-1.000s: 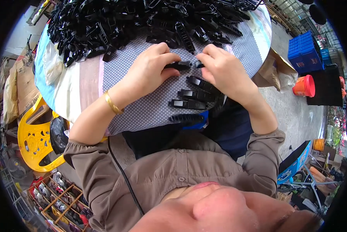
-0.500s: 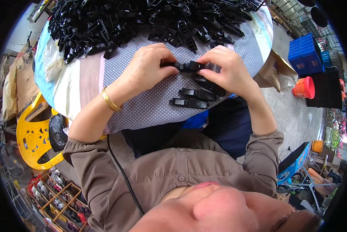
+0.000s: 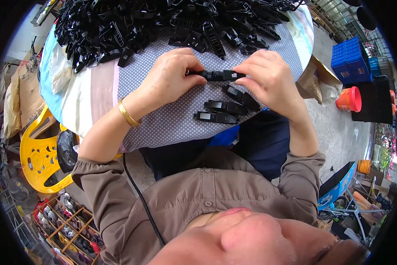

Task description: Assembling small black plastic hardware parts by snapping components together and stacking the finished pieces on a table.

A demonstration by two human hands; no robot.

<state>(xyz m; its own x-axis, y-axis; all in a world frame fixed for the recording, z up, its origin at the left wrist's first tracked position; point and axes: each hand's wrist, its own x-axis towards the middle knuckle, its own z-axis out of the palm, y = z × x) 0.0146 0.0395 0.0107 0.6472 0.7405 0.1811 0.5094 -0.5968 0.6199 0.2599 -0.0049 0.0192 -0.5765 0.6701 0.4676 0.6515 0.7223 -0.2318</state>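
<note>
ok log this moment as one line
left hand: grips black clip | right hand: grips same clip | three clips below on dotted cloth | clip pile behind

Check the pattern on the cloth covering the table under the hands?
The tablecloth is grey with small white dots, beside plain pink and white panels; it shows best in the head view.

brown cardboard box (image 3: pixel 24 95) | far left (beside the table) || blue printed carton (image 3: pixel 335 187) | lower right
</note>
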